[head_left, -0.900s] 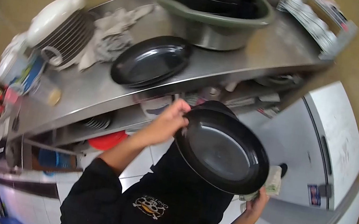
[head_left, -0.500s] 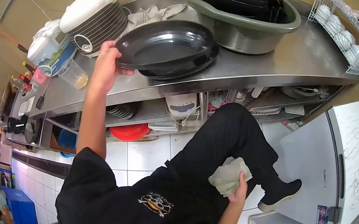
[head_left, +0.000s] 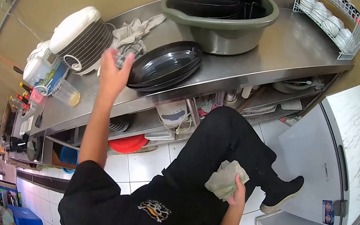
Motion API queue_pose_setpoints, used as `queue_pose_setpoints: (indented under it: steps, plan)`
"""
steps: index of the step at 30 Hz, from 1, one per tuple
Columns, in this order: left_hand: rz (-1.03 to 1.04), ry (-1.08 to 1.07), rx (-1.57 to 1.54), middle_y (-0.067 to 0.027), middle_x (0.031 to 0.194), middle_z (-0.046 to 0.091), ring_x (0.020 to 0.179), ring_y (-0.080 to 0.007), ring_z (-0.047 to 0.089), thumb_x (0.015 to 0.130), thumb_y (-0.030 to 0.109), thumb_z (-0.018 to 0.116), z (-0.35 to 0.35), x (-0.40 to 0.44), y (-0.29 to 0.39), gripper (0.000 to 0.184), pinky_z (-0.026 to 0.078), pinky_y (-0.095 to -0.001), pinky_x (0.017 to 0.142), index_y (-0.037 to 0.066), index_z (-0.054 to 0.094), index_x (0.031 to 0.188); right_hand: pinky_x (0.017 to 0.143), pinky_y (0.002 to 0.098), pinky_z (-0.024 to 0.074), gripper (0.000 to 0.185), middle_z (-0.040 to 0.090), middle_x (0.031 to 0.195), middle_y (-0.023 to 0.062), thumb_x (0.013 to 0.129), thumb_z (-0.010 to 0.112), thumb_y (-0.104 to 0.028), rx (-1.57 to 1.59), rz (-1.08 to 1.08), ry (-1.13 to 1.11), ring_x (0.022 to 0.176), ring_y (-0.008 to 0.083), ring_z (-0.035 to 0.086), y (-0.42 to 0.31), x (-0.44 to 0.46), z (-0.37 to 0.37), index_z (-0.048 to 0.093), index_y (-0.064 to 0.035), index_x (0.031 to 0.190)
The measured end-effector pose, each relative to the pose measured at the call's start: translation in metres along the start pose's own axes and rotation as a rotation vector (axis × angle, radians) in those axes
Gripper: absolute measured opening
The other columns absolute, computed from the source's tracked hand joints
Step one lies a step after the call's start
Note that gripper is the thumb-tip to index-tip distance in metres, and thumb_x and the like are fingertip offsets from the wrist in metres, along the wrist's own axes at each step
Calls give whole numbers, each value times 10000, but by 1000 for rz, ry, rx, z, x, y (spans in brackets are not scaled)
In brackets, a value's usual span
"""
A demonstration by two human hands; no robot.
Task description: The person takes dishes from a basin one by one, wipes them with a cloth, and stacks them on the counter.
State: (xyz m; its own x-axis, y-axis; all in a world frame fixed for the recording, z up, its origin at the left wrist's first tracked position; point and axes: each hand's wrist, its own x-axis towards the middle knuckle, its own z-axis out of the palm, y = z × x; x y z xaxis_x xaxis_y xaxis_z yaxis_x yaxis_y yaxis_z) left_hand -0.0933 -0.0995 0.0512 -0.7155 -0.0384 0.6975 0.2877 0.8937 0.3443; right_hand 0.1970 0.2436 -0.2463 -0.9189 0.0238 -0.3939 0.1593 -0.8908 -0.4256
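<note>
Steel counter (head_left: pixel 298 44): two oval black dishes (head_left: pixel 165 65) stacked, black dishware (head_left: pixel 204 2) in green plastic tub (head_left: pixel 222 37); left hand (head_left: pixel 113 76) released, right hand (head_left: pixel 238 194) grasping pale cloth (head_left: pixel 223 181).

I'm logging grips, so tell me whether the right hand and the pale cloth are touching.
Touching. The head view shows the right hand holding the pale cloth, with a digit lying over its edge.

Metal counter (head_left: pixel 297 46) with stacked black dishes (head_left: pixel 165 67), green basin (head_left: pixel 222 35), crumpled cloth (head_left: pixel 132 32) and clear cup (head_left: pixel 66 92)
</note>
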Motion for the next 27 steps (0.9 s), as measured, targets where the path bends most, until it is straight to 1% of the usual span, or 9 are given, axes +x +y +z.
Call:
queue_pose_setpoints:
  steps: [2, 4, 6, 11, 13, 16, 19, 25, 27]
  plan:
    - [136, -41, -287, -192, 1058, 624, 962, -278, 619, 865, 312, 685, 0, 40, 21, 445, 485, -371, 829, -23, 541, 1120, 1006, 489, 438, 522, 545, 1306, 166, 962, 543, -335, 3, 12, 6, 1188, 331, 548, 2, 3, -6, 424, -25, 1364]
    - [287, -71, -406, -152, 1054, 642, 974, -244, 624, 873, 305, 677, 13, 85, 49, 390, 485, -342, 858, -8, 592, 1089, 1007, 491, 437, 522, 544, 1307, 166, 961, 545, -335, 2, 28, 7, 1189, 331, 547, 3, 5, -8, 424, -28, 1365]
    - [547, -147, -425, -71, 987, 643, 886, -150, 597, 908, 286, 646, 29, 131, 80, 325, 483, -295, 804, 21, 625, 1095, 984, 491, 452, 494, 563, 1280, 167, 954, 570, -288, 61, 46, 8, 1168, 331, 556, 4, 7, -5, 451, -9, 1343]
    - [681, -394, -342, -75, 982, 688, 903, -175, 632, 923, 371, 603, 84, 196, 153, 364, 498, -330, 809, 61, 665, 1104, 982, 486, 455, 493, 562, 1283, 162, 951, 576, -286, 43, 20, 29, 1173, 327, 554, 2, 0, 3, 458, 2, 1333]
    - [734, -496, -193, -131, 927, 699, 861, -264, 656, 916, 405, 581, 98, 203, 172, 388, 508, -386, 788, 47, 691, 1018, 985, 482, 454, 495, 561, 1286, 161, 950, 580, -287, 28, 1, 47, 1175, 325, 553, 4, -1, -2, 459, 6, 1331]
    - [756, -695, 74, -157, 920, 685, 822, -309, 642, 906, 379, 588, 107, 208, 192, 361, 498, -417, 744, 46, 687, 1009, 992, 470, 451, 501, 556, 1293, 159, 946, 588, -288, 27, -4, 82, 1179, 321, 551, 6, -2, -11, 461, 8, 1330]
    - [987, -494, 42, -184, 882, 666, 802, -348, 625, 888, 326, 604, 114, 208, 190, 315, 484, -443, 719, 26, 670, 958, 996, 463, 448, 501, 553, 1299, 159, 945, 592, -284, 56, 1, 47, 1178, 317, 552, 7, -2, -15, 461, 2, 1335]
    - [992, -424, -141, -199, 902, 652, 856, -356, 620, 846, 231, 635, 106, 211, 187, 252, 486, -434, 768, 17, 621, 977, 1016, 490, 433, 515, 532, 1324, 164, 963, 544, -307, 18, 23, 23, 1199, 325, 541, 6, 2, -12, 419, -24, 1374]
    - [1012, -390, -140, -189, 929, 659, 883, -341, 623, 860, 268, 597, 104, 216, 187, 285, 487, -429, 790, 18, 622, 995, 1017, 492, 432, 515, 529, 1328, 163, 964, 544, -305, 6, 31, 4, 1204, 326, 539, 7, 4, -13, 416, -26, 1377]
